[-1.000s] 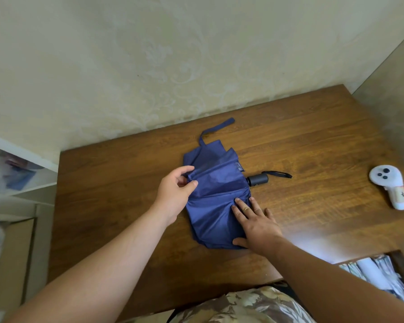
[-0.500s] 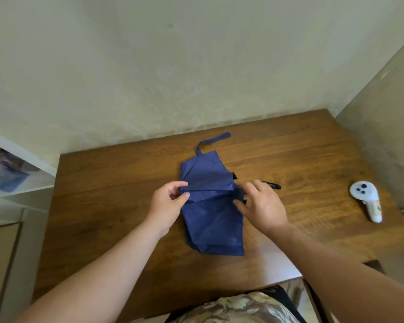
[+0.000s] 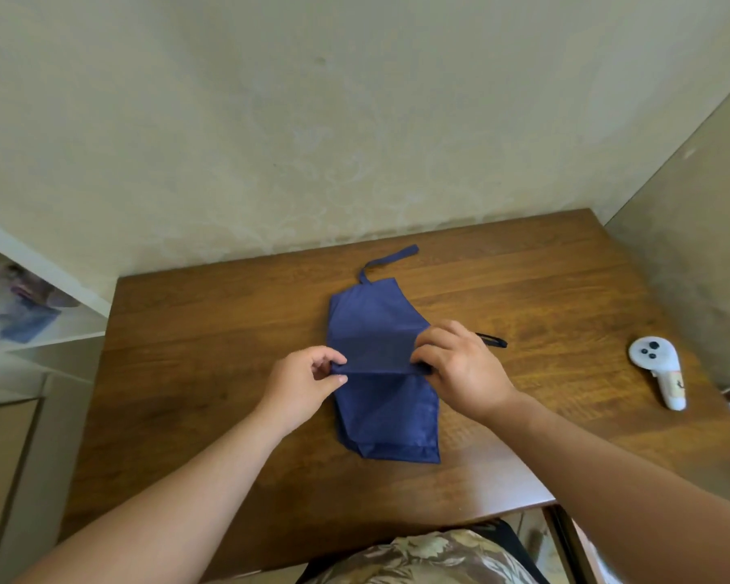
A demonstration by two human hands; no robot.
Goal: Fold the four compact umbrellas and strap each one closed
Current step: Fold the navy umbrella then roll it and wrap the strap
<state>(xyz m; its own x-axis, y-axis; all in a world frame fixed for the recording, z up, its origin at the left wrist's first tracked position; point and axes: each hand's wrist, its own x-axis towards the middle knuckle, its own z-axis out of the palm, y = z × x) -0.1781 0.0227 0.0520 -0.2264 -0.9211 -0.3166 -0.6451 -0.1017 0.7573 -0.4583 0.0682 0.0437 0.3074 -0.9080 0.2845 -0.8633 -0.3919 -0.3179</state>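
Observation:
One navy blue compact umbrella (image 3: 382, 410) lies collapsed on the brown wooden table (image 3: 211, 351), its canopy spread in flat pleats. Its blue closing strap (image 3: 390, 259) trails toward the wall. My left hand (image 3: 308, 383) pinches the left end of a raised fold across the canopy's middle. My right hand (image 3: 460, 368) pinches the right end of that same fold and hides the black handle; only the black wrist loop (image 3: 492, 340) shows past it. No other umbrella is in view.
A white handheld controller (image 3: 660, 370) lies near the table's right edge. A wall runs along the table's far side and another along its right. A white shelf unit (image 3: 39, 318) stands to the left. My patterned clothing shows at the bottom edge.
My right hand left the lower canopy, moved up over the handle and took hold of the fold's right end. My left hand kept its pinch. The fold now stands as a taut ridge between both hands.

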